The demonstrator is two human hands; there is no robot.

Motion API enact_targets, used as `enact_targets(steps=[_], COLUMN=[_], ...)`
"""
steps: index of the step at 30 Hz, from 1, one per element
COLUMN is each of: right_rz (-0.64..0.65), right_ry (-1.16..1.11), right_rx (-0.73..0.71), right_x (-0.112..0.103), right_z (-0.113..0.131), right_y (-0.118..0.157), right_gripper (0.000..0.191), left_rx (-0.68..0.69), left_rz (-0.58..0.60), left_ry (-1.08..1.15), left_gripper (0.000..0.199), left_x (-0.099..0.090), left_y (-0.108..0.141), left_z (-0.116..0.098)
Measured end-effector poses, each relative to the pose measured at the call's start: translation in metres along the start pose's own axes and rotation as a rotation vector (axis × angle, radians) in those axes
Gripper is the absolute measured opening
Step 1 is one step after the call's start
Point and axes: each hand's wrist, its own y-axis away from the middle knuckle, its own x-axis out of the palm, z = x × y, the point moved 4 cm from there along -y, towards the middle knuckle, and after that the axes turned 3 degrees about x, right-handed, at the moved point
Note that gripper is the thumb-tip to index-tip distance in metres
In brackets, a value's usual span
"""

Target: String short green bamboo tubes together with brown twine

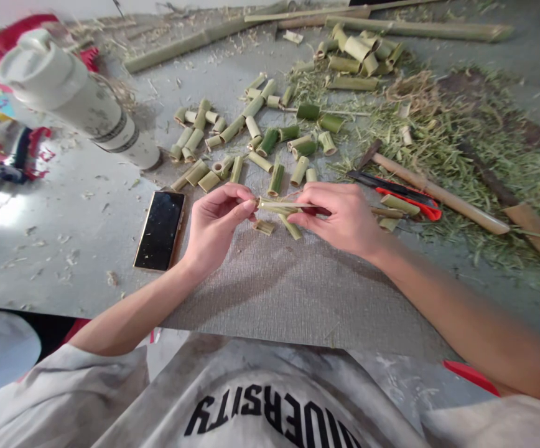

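Note:
Close to the middle of the table, my left hand [218, 221] pinches the end of a small bamboo piece [266, 204] between thumb and fingers. My right hand [339, 214] is closed around a thin knife [295, 205]; its narrow blade lies along the bamboo piece, and the handle is mostly hidden in the palm. Just below the blade, a split bamboo piece [290, 225] and a short bamboo offcut [264, 228] rest on the table. Several cut bamboo tubes [276, 179] are scattered beyond both hands.
A black phone [160, 230] lies left of my left hand, with a white bottle [78, 99] behind it. To the right are a red utility knife [410, 200], a hammer [442, 191], a wooden-handled tool [535, 233] and green shavings [479, 168]. Long bamboo poles [195, 42] lie at the back.

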Motion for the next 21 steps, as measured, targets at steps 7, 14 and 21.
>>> enact_targets(steps=[7,14,21], right_rz=[-0.027,0.059,-0.013], right_ry=[0.067,0.194,0.038], right_rx=[0.005,0.010,0.199], right_x=[0.004,0.015,0.002], right_z=[0.005,0.022,0.020], right_y=[0.002,0.008,0.001], right_gripper=[0.048,0.045,0.027], left_rx=[0.047,0.088,0.100], left_rz=[0.007,0.018,0.034], left_ry=[-0.085,-0.157,-0.126], left_gripper=[0.023,0.032,0.024], left_x=[0.000,0.005,0.002], left_y=[0.007,0.011,0.010], left_z=[0.000,0.002,0.003])
